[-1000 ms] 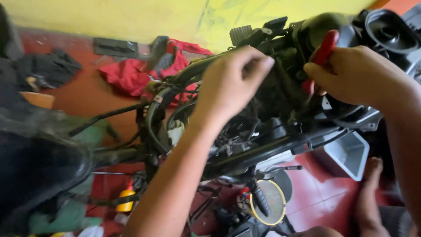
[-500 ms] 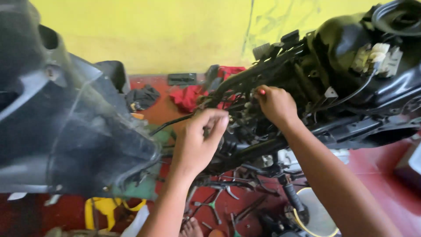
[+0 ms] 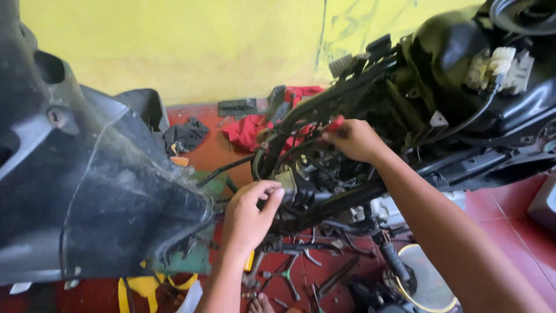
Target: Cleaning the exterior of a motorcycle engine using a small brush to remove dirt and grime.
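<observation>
A stripped black motorbike frame [image 3: 463, 110] with bare wiring and tubing fills the right and centre. My right hand [image 3: 353, 140] reaches in under the frame tube and grips a red-handled tool [image 3: 335, 123] whose tip is hidden among the cables. My left hand [image 3: 250, 215] is lower, its fingers curled and pinched against the black engine parts [image 3: 307, 185]; I cannot see anything held in it.
A large dusty black body panel [image 3: 87, 191] fills the left. On the red floor lie a red cloth [image 3: 249, 130], dark rags [image 3: 185, 134], spanners and other tools [image 3: 289, 272], a yellow-rimmed round pan [image 3: 431, 281] and a yellow object [image 3: 133, 287]. A yellow wall stands behind.
The view has pulled back and swung left, bringing the black body panel in. My right hand has moved with the red tool deeper into the frame; my left hand has dropped lower.
</observation>
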